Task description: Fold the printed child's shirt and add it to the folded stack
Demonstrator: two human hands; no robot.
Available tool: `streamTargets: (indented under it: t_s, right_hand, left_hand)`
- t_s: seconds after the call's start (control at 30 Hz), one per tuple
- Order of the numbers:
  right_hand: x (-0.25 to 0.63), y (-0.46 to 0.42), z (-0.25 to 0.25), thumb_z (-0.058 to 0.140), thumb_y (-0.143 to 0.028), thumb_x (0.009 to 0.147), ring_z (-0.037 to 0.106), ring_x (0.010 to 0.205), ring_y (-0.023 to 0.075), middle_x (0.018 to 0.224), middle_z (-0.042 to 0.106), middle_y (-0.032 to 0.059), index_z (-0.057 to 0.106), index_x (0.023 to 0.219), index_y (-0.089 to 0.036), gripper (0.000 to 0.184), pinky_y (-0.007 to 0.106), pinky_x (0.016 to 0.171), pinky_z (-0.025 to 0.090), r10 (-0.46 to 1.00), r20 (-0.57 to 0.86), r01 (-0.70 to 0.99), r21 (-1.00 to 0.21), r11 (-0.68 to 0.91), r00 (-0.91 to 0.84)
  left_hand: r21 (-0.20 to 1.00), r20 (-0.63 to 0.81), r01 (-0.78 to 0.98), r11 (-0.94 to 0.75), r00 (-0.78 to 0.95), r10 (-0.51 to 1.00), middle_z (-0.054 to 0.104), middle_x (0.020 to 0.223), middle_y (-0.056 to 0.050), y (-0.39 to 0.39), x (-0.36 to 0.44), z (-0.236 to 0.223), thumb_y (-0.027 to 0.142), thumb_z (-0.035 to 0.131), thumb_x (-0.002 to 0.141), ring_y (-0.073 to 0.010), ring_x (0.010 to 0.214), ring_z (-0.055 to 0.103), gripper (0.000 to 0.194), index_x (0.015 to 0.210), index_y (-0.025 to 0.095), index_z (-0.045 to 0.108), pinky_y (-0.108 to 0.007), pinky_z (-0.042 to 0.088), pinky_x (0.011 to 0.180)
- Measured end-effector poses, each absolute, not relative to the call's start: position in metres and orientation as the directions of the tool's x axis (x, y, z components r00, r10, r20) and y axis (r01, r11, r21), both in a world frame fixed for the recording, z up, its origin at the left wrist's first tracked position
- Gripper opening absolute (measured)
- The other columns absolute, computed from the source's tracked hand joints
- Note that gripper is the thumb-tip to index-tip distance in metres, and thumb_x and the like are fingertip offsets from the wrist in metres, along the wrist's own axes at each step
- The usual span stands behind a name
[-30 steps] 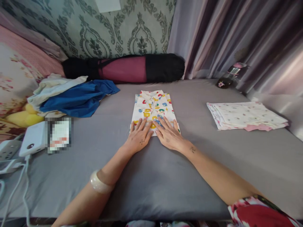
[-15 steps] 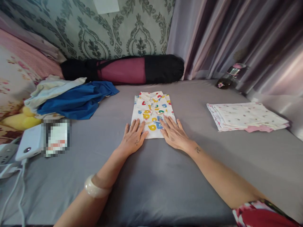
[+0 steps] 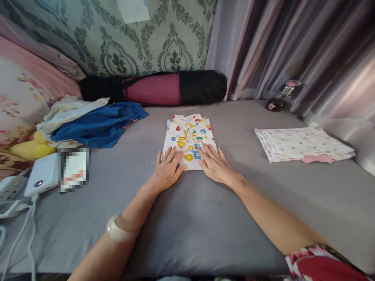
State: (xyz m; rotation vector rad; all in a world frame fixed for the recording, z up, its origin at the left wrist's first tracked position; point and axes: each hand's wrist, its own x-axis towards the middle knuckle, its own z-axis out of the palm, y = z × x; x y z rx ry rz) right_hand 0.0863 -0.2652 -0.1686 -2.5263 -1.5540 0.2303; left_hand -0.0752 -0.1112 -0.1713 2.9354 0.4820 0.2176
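A white shirt (image 3: 190, 132) with a bright print of red, yellow, blue and green shapes lies folded into a rectangle, its collar at the far end. My left hand (image 3: 167, 168) rests flat on its near left corner, fingers stretched out and thumb toward the middle. On the near right part lies my right hand (image 3: 215, 164), also flat with fingers spread. Both palms press on the cloth without gripping it. The near corners of the shirt are partly hidden under my hands.
Folded white printed clothes (image 3: 304, 144) lie right on the grey sheet (image 3: 234, 226). Blue and pale garments (image 3: 96, 121) are heaped left, near a white power bank (image 3: 42, 175) with cables. A black-and-maroon roll bag (image 3: 155, 89) lines the wall; a glass bottle (image 3: 278, 102) stands back right.
The left hand's thumb has shifted slightly right over the shirt's near edge. My right hand stays in place. The view has moved a little.
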Motion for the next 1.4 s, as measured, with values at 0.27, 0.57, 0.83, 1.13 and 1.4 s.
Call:
streamTargets:
  t_s: [0.27, 0.57, 0.83, 1.13, 1.4]
  right_hand:
    - [0.077, -0.267, -0.161, 0.029, -0.035, 0.099, 0.021, 0.145, 0.0226, 0.156, 0.03, 0.0087, 0.04, 0.145, -0.018, 0.05, 0.05, 0.118, 0.012, 0.944, 0.138, 0.941, -0.205, -0.268, 0.299]
    - [0.065, -0.266, -0.164, 0.039, -0.038, 0.098, 0.03, 0.142, 0.0231, 0.152, 0.038, 0.0097, 0.049, 0.138, -0.019, 0.046, 0.048, 0.117, 0.022, 0.973, 0.139, 0.953, -0.267, -0.142, 0.184]
    - [0.072, -0.267, -0.163, 0.04, -0.025, 0.095, 0.038, 0.137, 0.022, 0.148, 0.044, 0.0091, 0.051, 0.137, -0.017, 0.044, 0.043, 0.116, 0.028, 0.96, 0.169, 0.954, -0.239, -0.179, 0.222]
    - [0.104, -0.279, -0.148, 0.036, -0.002, 0.08, 0.045, 0.132, 0.0228, 0.15, 0.042, 0.0034, 0.047, 0.142, -0.025, 0.067, 0.04, 0.101, 0.048, 0.915, -0.012, 0.893, -0.212, -0.396, 0.403]
    - [0.131, -0.29, -0.142, 0.035, 0.002, 0.075, 0.05, 0.128, 0.0197, 0.146, 0.046, -0.0011, 0.043, 0.144, -0.029, 0.077, 0.035, 0.104, 0.045, 0.948, -0.06, 0.913, -0.254, -0.318, 0.313]
  left_hand:
    - [0.251, 0.223, 0.024, -0.968, 0.971, 0.082, 0.059, 0.124, -0.01, -0.112, -0.075, -0.163, 0.041, 0.057, 0.09, -0.0249, 0.116, 0.053, 0.033, 0.116, 0.02, 0.062, -0.045, 0.038, 0.105]
    - [0.072, 0.242, -0.026, -0.997, 0.97, -0.007, 0.065, 0.101, -0.008, -0.112, -0.074, -0.162, 0.03, 0.041, 0.098, -0.0207, 0.099, 0.06, 0.028, 0.096, 0.018, 0.067, -0.036, 0.047, 0.09]
    - [0.117, 0.244, 0.071, -0.991, 0.965, 0.098, 0.069, 0.099, -0.008, -0.114, -0.069, -0.163, 0.026, 0.035, 0.1, -0.0202, 0.099, 0.063, 0.03, 0.099, 0.017, 0.064, -0.036, 0.047, 0.092]
    - [0.187, 0.206, 0.188, -0.964, 0.952, 0.226, 0.063, 0.127, -0.007, -0.093, -0.081, -0.164, 0.011, 0.04, 0.089, -0.0211, 0.117, 0.058, 0.038, 0.12, 0.021, 0.06, -0.036, 0.047, 0.097]
    - [0.313, 0.132, 0.273, -0.91, 0.936, 0.326, 0.062, 0.131, 0.0, -0.072, -0.093, -0.155, 0.008, 0.036, 0.081, -0.0181, 0.118, 0.059, 0.055, 0.126, 0.027, 0.062, -0.03, 0.048, 0.098]
